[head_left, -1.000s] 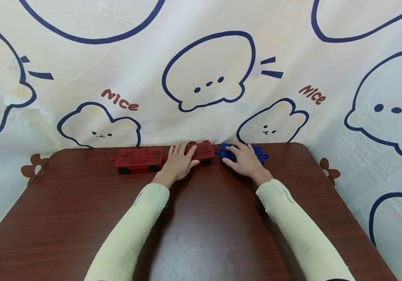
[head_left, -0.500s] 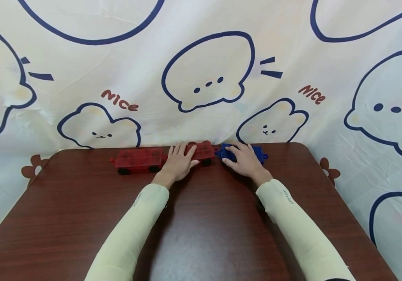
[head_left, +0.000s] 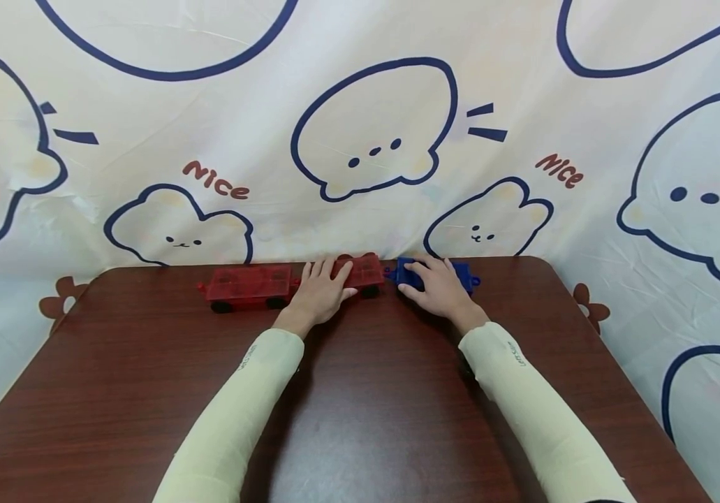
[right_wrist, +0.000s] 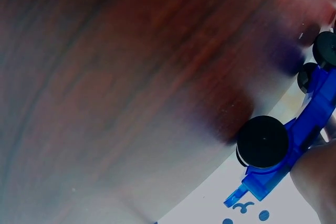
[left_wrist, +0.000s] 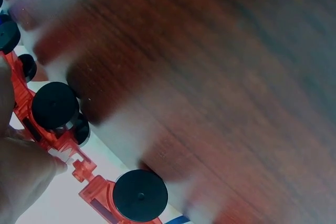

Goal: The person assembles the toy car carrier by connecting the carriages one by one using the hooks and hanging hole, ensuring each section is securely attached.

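Note:
Three toy train cars with black wheels stand in a row along the table's back edge. My left hand grips the middle one, a translucent red train car, from above and partly covers it. Left of it stands a second red train car, its coupling meeting the held car's in the left wrist view. A blue train car is under my right hand, with thumb and fingers about its sides. The facing couplings of the middle red car and the blue car come together between my hands.
The brown wood-grain table reaches back to a white curtain printed with cartoon animals. More of this curtain hangs at both sides. Pale sleeves cover both forearms.

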{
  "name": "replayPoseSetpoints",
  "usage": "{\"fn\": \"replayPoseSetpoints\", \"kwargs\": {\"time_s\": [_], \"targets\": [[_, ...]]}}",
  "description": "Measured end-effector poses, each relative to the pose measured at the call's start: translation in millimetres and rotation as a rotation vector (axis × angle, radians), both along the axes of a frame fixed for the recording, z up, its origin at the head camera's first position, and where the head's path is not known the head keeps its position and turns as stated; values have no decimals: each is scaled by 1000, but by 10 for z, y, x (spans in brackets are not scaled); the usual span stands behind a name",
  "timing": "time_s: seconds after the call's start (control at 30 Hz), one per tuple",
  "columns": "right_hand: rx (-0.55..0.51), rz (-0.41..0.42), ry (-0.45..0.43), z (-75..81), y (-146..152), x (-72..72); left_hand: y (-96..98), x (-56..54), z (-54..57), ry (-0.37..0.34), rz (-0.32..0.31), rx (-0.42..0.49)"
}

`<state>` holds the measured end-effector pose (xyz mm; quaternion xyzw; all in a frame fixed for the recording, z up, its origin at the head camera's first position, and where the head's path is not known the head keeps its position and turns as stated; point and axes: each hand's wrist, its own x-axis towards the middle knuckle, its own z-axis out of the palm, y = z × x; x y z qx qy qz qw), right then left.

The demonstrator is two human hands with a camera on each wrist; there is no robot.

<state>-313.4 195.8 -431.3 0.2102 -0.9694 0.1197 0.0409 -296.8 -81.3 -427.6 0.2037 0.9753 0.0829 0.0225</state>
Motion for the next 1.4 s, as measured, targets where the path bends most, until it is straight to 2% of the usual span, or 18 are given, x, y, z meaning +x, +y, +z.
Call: {"fn": "replayPoseSetpoints", "kwargs": {"time_s": [1.03, 1.4], "targets": [[1, 4, -7, -37, -2, 8, 0, 11, -8, -18, 3, -58], [44, 6, -9, -5, 26, -19, 23, -2, -11, -13, 12, -36]]}}
